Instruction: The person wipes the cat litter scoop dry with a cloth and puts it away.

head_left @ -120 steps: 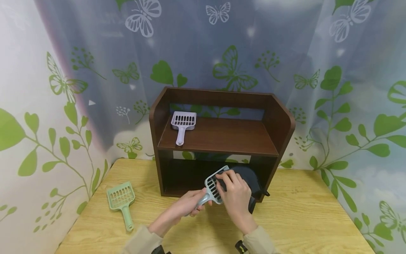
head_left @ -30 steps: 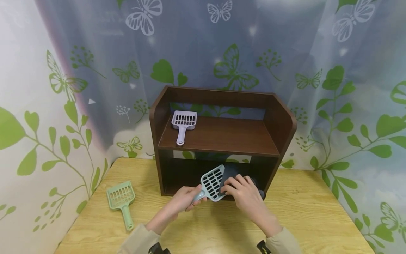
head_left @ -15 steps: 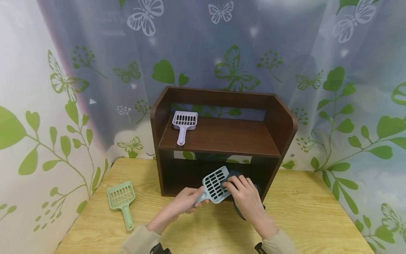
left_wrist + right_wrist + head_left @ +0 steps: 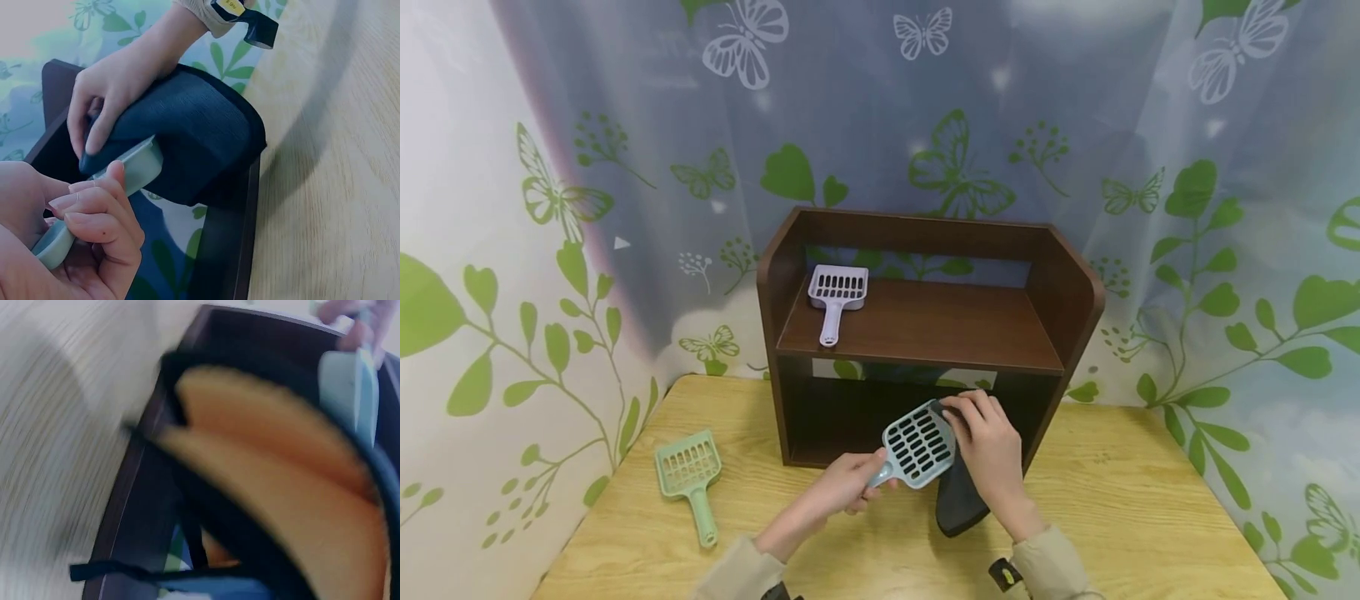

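My left hand [image 4: 846, 485] grips the handle of a light blue slotted litter scoop [image 4: 919, 446] in front of the shelf. With curled fingers my right hand [image 4: 991, 446] pinches a dark cloth piece [image 4: 958, 502] at the scoop's upper right corner; the rest of the cloth hangs below that hand. The left wrist view shows the cloth's dark textured outside [image 4: 200, 125] beside the edge of the scoop [image 4: 144, 165]. Orange lining [image 4: 262, 444] and thin dark straps appear in the blurred right wrist view. What kind of cloth item it is, I cannot tell.
A dark brown two-level shelf [image 4: 925, 321] stands behind the hands. On its upper board lies a lilac litter scoop [image 4: 837, 292]. A green litter scoop [image 4: 688, 471] lies on the wooden table [image 4: 1120, 517] at the left. Patterned curtains enclose the back and sides.
My right hand has moved up to the scoop's upper right corner, and the dark cloth now hangs lower beneath it. The scoop has shifted slightly right in my left hand's grip.
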### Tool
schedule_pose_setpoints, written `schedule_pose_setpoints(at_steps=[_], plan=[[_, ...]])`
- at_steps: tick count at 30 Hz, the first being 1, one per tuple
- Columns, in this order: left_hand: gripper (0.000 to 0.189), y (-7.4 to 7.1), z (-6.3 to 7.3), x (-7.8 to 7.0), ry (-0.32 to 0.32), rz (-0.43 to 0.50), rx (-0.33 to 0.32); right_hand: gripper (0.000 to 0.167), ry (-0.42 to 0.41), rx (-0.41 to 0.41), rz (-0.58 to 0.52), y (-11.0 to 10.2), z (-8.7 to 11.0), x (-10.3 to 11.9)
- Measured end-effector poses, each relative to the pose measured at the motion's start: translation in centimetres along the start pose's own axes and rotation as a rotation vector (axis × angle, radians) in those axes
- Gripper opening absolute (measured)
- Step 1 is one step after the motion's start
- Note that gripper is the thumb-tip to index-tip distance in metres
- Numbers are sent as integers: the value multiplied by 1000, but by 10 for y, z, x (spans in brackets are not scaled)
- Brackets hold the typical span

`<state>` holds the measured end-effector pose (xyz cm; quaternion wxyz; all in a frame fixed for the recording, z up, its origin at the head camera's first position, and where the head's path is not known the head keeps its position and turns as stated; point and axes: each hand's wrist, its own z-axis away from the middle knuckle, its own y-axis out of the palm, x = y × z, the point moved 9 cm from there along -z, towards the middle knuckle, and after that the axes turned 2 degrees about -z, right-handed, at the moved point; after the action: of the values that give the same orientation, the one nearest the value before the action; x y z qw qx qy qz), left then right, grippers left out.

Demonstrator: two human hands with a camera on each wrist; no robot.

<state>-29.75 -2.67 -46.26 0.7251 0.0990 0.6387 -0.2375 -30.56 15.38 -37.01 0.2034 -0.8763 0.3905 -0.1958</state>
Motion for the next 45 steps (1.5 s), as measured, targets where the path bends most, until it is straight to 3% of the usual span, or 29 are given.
schedule_pose_setpoints(at_steps=[4,10,13,17,24,29,33,38,45], plan=[[53,-4,1,0,6,35,32,15,254,-12,-227,-4,1,-36],[50,-1,5,-10,24,84,99,24,719,79,-738,18,19,-72],[49,6,6,-13,21,107,129,31,872,122,-875,30,27,-71],[47,9,3,-11,7,144,123,36,992,159,-1014,43,37,-67],[51,-2,-2,-8,11,136,59,37,1095,184,-1175,53,54,-64],[50,-11,-3,-10,10,138,27,39,1095,206,-1227,50,67,-59],[50,-13,-2,-13,7,129,20,31,1081,196,-1267,43,75,-56],[49,-8,-2,-14,1,131,37,22,1068,166,-1267,39,77,-56],[51,8,1,-16,1,115,133,34,1065,135,-1184,38,65,-61]])
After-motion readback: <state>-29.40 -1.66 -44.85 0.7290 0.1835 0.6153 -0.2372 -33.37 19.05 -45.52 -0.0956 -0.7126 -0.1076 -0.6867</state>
